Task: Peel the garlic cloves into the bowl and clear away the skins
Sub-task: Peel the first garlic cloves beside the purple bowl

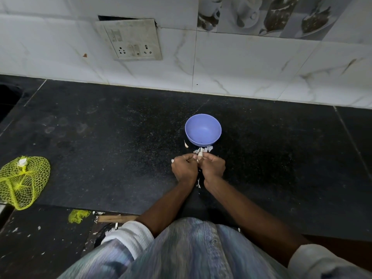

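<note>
left hand (184,166): curled tight, fingertips pinching the garlic clove (199,153) from its left side, over the middle of the counter (100,137).
right hand (213,165): curled the same way, pinching the same clove from the right, knuckles nearly touching the left hand's.
garlic clove: held between both hands, just short of the bowl's near side; partly hidden by fingers, so hard to tell how much skin is off.
bowl (203,128): purple, upright, toward the back of the counter's middle; looks empty.
loose skins (208,149): scattered against the bowl's near side, more between the wrists.
spare clove (186,144): lying alone just left of the bowl.
mesh bag (23,181): yellow, at the counter's left edge, well apart.
risk: probably a slippery clove popping out of the pinch and landing short of the bowl; light skins drifting into the bowl or off the front edge.
</note>
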